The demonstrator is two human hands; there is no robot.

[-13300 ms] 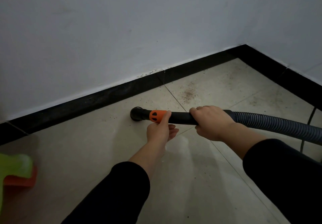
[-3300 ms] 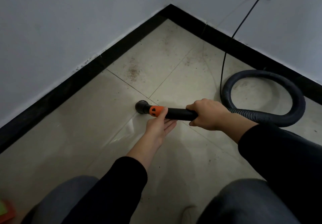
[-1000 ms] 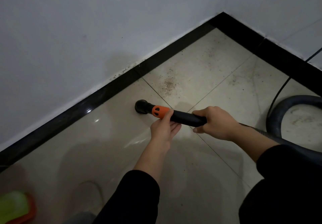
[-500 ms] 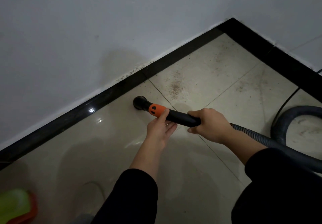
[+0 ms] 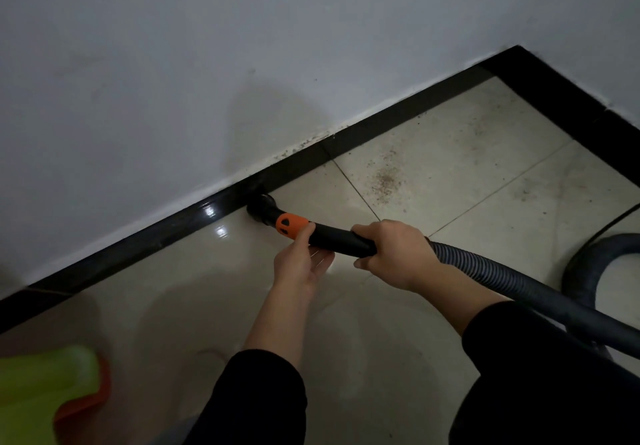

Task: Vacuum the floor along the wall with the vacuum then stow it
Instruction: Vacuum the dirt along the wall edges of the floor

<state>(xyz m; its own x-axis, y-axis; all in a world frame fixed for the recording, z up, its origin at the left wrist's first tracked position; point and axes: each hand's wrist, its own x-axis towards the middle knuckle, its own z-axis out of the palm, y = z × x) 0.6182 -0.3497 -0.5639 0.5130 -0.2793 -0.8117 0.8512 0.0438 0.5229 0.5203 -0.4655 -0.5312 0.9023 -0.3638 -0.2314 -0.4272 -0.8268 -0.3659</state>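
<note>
The vacuum's black nozzle rests on the beige tiled floor, touching the black skirting below the white wall. An orange collar sits just behind the nozzle. My left hand supports the black tube from below, thumb against the collar. My right hand is wrapped around the tube farther back, where the ribbed grey hose starts. The hose runs off to the right and loops on the floor. A patch of brown dirt lies right of the nozzle.
The room corner is at the upper right, with a second skirting along the right wall. A thin black cord crosses the floor at the right. A green and orange object sits at the lower left. Fine specks dot the right-hand tiles.
The nozzle has slid away from me across the tile until it meets the skirting. Both hands went with it and kept their hold.
</note>
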